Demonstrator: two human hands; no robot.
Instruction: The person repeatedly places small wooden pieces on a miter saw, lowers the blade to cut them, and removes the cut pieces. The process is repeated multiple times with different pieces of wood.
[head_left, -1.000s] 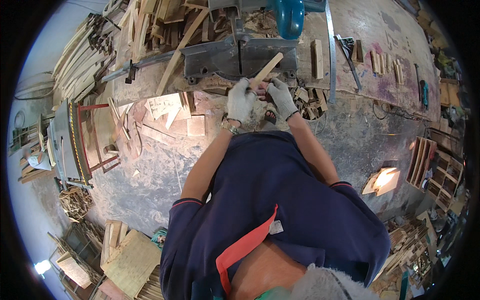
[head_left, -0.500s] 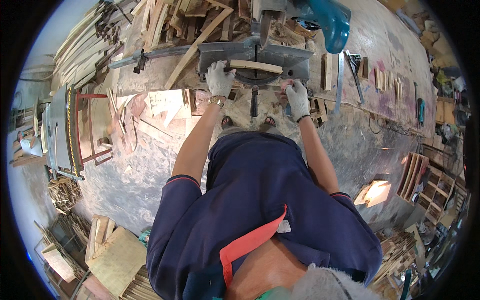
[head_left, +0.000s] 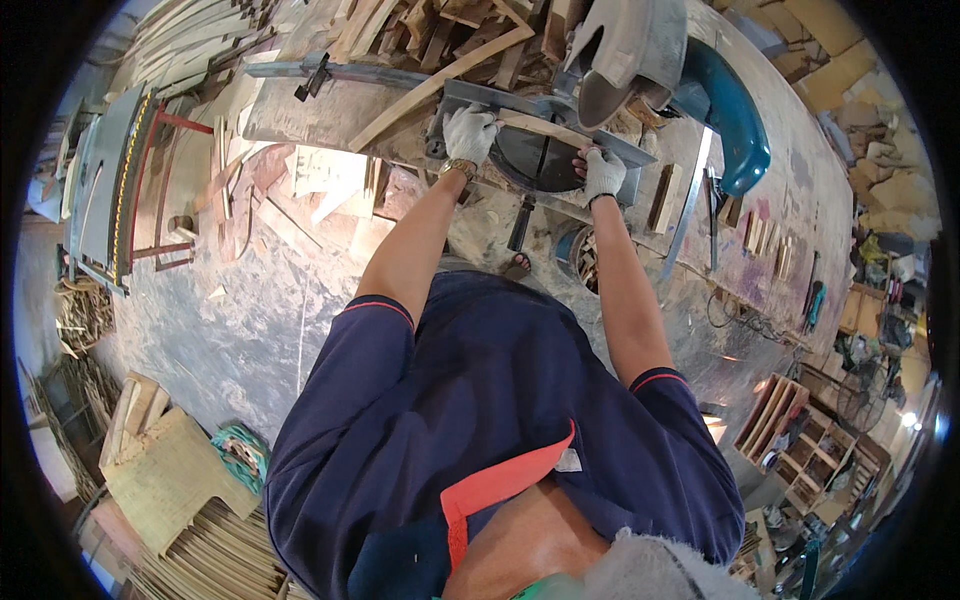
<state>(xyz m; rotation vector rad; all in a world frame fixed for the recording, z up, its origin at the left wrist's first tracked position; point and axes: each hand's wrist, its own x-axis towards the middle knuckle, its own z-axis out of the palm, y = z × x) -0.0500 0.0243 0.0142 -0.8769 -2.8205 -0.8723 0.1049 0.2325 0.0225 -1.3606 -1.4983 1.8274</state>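
A pale wooden strip (head_left: 545, 127) lies across the grey bed of a mitre saw (head_left: 528, 168), along its fence. My left hand (head_left: 470, 136), in a whitish work glove, is closed at the strip's left end. At the other end, my gloved right hand (head_left: 602, 173) has its bare-looking fingertips bent onto the strip. The raised saw head (head_left: 622, 62), with its grey blade guard and teal handle (head_left: 738, 130), hangs beyond and to the right of the strip. Between my hands, the saw's black front handle (head_left: 520, 222) points toward me.
A heap of wood offcuts (head_left: 440, 35) lies behind the saw. One long batten (head_left: 440, 88) slants over the metal rail on the left. Right of the saw, the workbench (head_left: 790, 190) carries small wood blocks (head_left: 664, 198) and a steel ruler (head_left: 690, 210). Below stands a round bin (head_left: 580, 255) of scraps.
My view has turned, so the bench and saw appear shifted and tilted. My right hand has moved inward to the strip's right end, and my left hand has closed in on its left end.
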